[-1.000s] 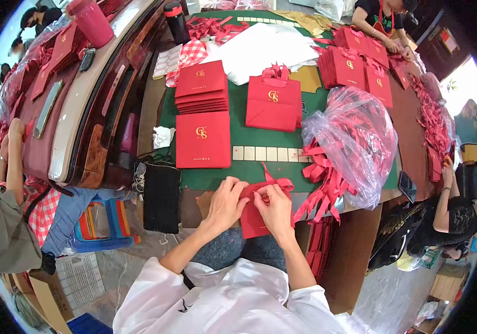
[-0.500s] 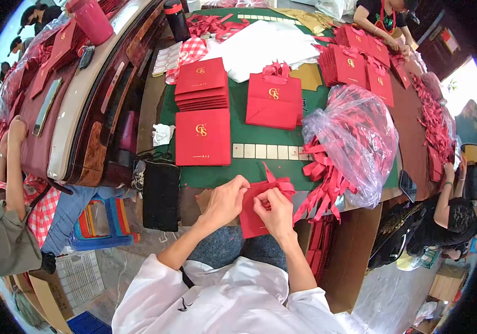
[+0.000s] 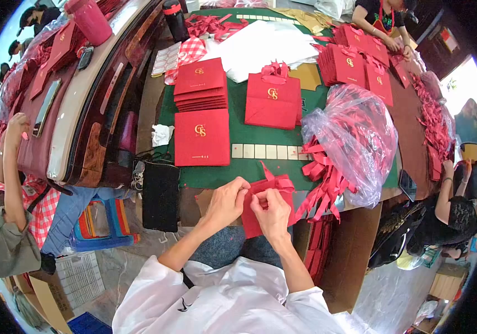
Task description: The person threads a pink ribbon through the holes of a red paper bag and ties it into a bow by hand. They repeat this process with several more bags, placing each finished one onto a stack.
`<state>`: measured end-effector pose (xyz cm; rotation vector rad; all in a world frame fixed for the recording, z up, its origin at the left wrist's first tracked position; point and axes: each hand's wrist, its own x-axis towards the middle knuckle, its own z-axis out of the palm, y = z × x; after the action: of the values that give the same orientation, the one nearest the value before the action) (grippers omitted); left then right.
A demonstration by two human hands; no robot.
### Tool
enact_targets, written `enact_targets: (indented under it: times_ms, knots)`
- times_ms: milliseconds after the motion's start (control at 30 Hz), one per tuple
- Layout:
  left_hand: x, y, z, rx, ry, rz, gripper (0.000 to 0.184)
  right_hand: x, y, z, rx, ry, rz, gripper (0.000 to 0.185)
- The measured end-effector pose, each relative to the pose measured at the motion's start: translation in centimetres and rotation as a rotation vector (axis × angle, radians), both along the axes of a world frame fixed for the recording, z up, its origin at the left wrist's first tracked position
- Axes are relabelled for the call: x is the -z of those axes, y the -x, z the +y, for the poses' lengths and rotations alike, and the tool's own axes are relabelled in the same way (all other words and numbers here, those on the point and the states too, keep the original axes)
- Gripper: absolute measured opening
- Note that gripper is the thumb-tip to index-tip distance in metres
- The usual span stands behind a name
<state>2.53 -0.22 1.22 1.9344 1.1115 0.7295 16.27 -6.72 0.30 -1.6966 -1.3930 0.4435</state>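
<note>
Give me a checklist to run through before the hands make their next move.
1. Left hand at the left edge of the small red paper bag: ok.
2. Right hand over that bag's front: ok.
3. What the right hand pinches: cannot tell, hidden.
4. Shiny red fabric ribbon tucked flat: not ok, one end juts past the bag's top.
5. Clear plastic sack of loose red ribbons on the green table, right of the bag: ok.
</note>
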Motion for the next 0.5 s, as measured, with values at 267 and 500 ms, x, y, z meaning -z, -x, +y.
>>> enact_targets:
  times_ms: [267,500]
  knots:
    - [-0.7,-0.8,-0.9,-0.04,-0.065,-0.009,0.007,0.2,0.8,0.1,0.019,-0.063,-0.108,0.019]
    - [-0.4,-0.6,-0.1,-0.042,-0.124,-0.004,0.008,-1.0,-0.1,0.3,-0.07,-0.041,-0.107,0.013]
